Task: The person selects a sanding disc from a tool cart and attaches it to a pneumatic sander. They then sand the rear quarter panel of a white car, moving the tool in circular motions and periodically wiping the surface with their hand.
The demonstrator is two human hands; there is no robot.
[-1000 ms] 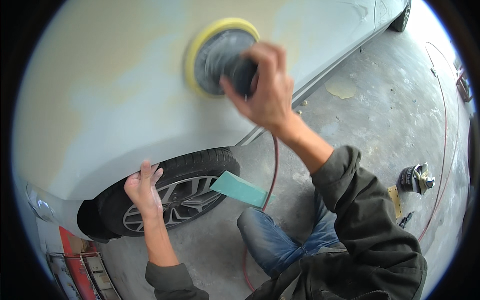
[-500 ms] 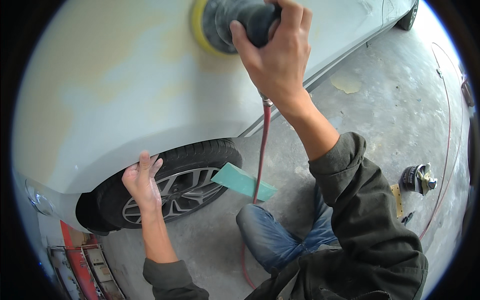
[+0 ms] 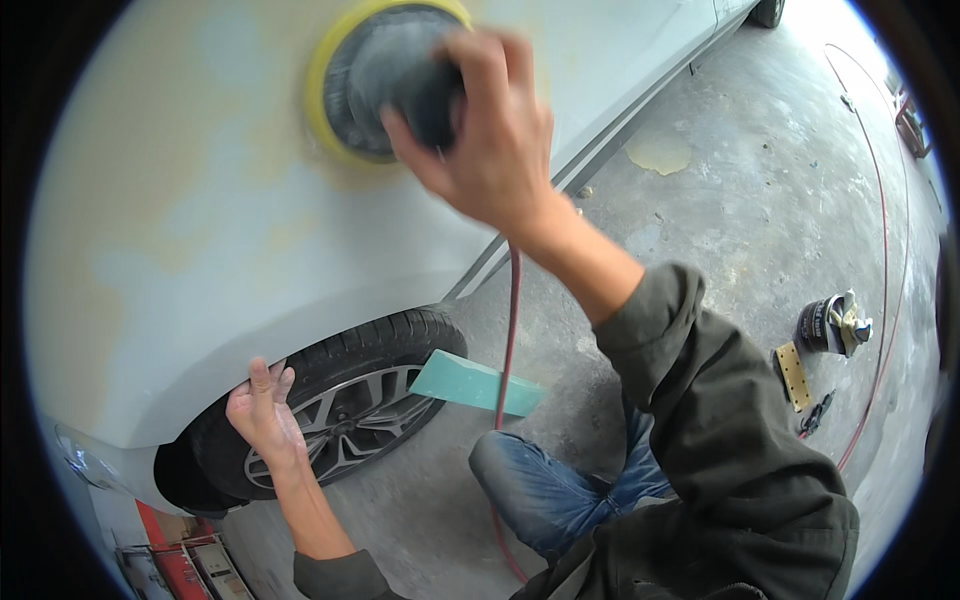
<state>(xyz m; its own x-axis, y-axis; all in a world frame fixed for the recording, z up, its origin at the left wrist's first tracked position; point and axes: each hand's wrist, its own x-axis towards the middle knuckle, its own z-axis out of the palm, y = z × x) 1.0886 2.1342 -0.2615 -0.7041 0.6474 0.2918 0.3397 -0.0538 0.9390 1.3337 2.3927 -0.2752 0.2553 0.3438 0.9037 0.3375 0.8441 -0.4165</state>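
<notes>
My right hand (image 3: 500,140) is wrapped over the dark body of a round sander (image 3: 385,90) with a yellow-edged pad, held against the car's pale body panel (image 3: 330,220). The panel carries patchy beige and light areas. A red hose (image 3: 514,310) runs down from below that hand. Lower left, my left hand (image 3: 268,420) grips the wheel arch edge (image 3: 225,398), thumb on the outside, other fingers partly hidden. Right beside that hand is the tyre (image 3: 380,345) with its spoked rim. A long teal block (image 3: 465,385) leans by the wheel, behind the hose.
On the concrete floor (image 3: 720,220) to the right stand a dark can (image 3: 820,325) with a pale crumpled glove or cloth on it, a yellow perforated strip (image 3: 793,375) and a small black tool (image 3: 818,412). Another thin hose (image 3: 880,190) curves along the far right. A red-and-grey rack (image 3: 185,560) stands lower left.
My right hand and the sander have moved left and down across the panel in view. My left hand stays at the wheel arch, while the whole view has shifted slightly.
</notes>
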